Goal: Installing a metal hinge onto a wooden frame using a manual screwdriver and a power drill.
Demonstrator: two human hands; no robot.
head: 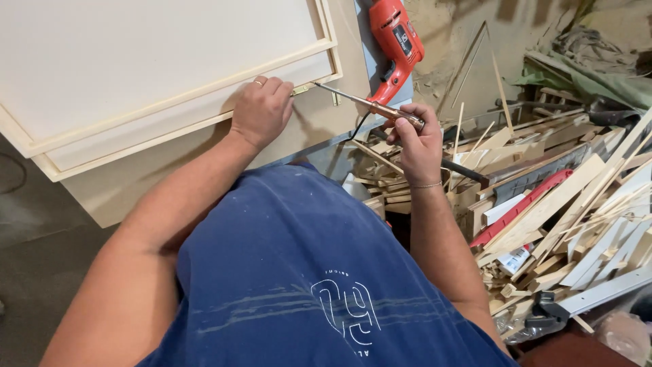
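The person's left hand point(261, 109) rests on the lower edge of a cream framed panel point(136, 61), its grip pressed together over a small brass hinge point(301, 89); most of the hinge is hidden under the fingers, and only one leaf shows past the knuckles. A ring sits on one finger of that hand.

The right hand point(418, 139) is just right of the hinge, its grip pinching the reddish-brown handle of a screwdriver point(370, 107). The shaft slants up and left, and its tip meets the exposed leaf of the hinge. Whether the tip sits in a screw head is too small to tell. A thin bracelet circles that wrist.

Above and right of the hinge lies a red power drill point(395, 41), cut off at the top edge; its dark cord drops behind the screwdriver. The panel lies on a tan surface point(305, 136) that reaches below the hinge and is partly covered by the person's blue shirt point(305, 272).

Well to the right of the hinge is a heap of wood offcuts point(564, 204), thin slats and strips piled loosely, with a red bar point(523, 207) half buried among them. What lies under the heap cannot be made out.
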